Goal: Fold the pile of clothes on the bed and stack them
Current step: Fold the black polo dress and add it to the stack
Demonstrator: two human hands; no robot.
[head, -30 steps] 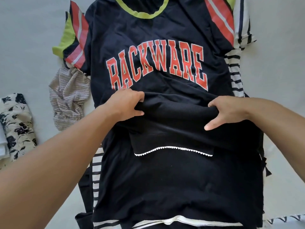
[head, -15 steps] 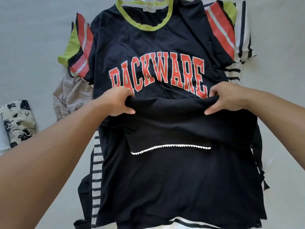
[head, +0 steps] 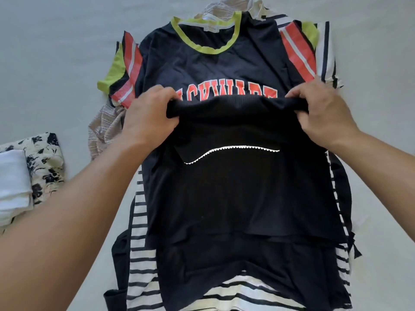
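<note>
**Two hands, one black garment**

We see our left hand [head: 150, 118] and right hand [head: 323, 115] each with its grip clamped on the black garment [head: 233, 129], lifted above the navy t-shirt [head: 202, 68] topping the pile on the bed [head: 56, 52]; one striped garment [head: 140, 248] lies beneath; one folded stack [head: 24, 173] sits left.

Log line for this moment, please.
left hand grip: black garment top edge | right hand grip: same edge | under: navy tee | step: folding
</note>
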